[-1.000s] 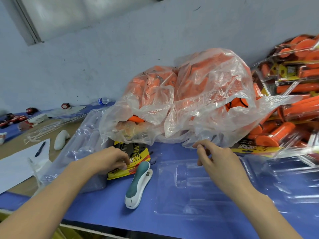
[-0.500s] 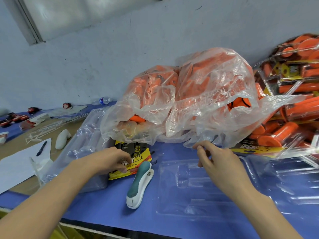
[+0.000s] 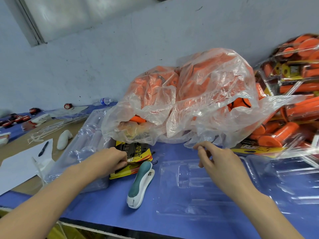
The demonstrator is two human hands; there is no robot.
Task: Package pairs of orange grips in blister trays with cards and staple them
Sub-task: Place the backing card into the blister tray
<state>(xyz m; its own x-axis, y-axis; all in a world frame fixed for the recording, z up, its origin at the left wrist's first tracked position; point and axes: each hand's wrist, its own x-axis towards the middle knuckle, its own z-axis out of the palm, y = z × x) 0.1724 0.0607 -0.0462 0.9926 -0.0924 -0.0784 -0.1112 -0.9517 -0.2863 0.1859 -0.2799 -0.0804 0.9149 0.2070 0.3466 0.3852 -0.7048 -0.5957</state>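
Note:
A big clear plastic bag full of orange grips lies on the blue table at the back. Under its left edge is a stack of yellow and black cards. My left hand pinches the top card at its left edge. My right hand has its fingers curled at the bag's lower edge; what they hold is hidden. An open clear blister tray lies flat under that hand. A teal and white stapler rests between my hands.
Finished packs of orange grips are piled at the right. A stack of clear trays stands at the left, beside white paper with a pen. A water bottle lies by the wall.
Both hands stay nearly where they were. My left hand's fingers have closed a little more on the card's edge. The bag, stapler and tray have not moved.

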